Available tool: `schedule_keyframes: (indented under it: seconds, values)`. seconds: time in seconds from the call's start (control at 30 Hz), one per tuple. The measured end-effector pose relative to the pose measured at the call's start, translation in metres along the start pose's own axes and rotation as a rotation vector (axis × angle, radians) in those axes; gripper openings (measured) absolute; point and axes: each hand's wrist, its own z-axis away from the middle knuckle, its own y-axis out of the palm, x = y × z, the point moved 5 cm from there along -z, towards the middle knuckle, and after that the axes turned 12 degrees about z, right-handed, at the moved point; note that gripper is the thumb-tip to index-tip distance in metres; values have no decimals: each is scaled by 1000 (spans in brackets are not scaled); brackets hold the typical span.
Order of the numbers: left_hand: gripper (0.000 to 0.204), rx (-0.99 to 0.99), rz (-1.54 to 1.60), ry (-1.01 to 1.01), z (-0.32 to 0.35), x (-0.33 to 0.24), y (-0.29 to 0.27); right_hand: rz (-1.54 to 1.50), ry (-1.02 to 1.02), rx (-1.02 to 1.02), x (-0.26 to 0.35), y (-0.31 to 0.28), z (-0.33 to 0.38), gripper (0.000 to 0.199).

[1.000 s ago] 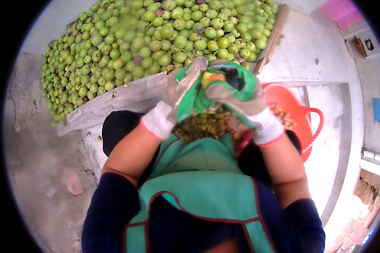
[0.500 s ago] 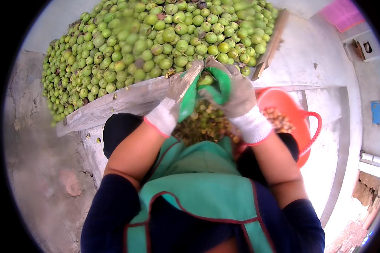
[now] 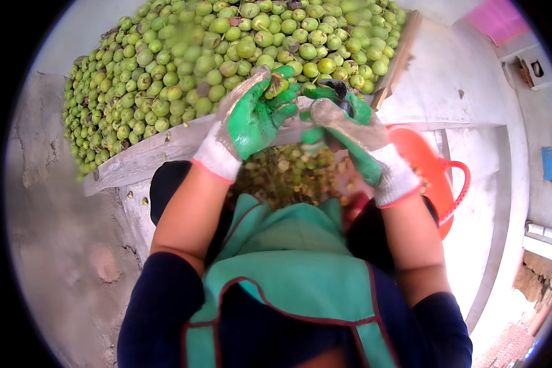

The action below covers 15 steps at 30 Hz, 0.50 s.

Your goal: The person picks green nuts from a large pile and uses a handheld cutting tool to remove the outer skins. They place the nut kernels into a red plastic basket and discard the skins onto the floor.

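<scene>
Both hands wear white knit gloves with green coated palms. My left hand (image 3: 251, 116) is raised at the front edge of a heap of round green fruits (image 3: 257, 46), its palm turned inward. Pinched between its thumb and fingers is a piece of green fruit husk (image 3: 276, 87), yellowish on its broken side. Beside it, my right hand (image 3: 352, 126) is curled around a dark tool (image 3: 337, 87) whose black end shows above the fingers; the rest is mostly hidden, so its exact kind is unclear. The two hands are apart.
A pale ledge (image 3: 159, 144) borders the heap. Below my hands lies a pile of husk pieces (image 3: 288, 175). At right stands a red basket (image 3: 420, 150) with a handle, holding brown nuts, partly behind my right wrist. A wooden board (image 3: 395, 61) edges the heap's right side.
My hands were together around a green fruit and have now separated. The left moved a little left with a husk piece; the right turned, showing the dark tool.
</scene>
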Motion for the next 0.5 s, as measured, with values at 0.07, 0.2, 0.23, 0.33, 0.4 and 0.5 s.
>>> schedule_keyframes:
  seconds: [0.07,0.2,0.23,0.33,0.4,0.5]
  values:
    - [37,19,23,-43,4,1,-8,-63,-36,-12,1,1,3,32]
    - [43,7,9,-97,0,-3,-4,132,-166,-124,2,-3,1,46]
    - [45,-12,19,-119,1,-5,0,147,-130,-138,3,-8,-1,46]
    - [49,70,-108,-84,-1,-3,-4,568,-410,-254,1,1,-5,46]
    - [50,-60,-222,15,3,-2,7,466,-457,-282,-1,0,2,47]
    - [52,-48,-324,101,-2,-2,0,241,-166,-103,-10,3,0,45]
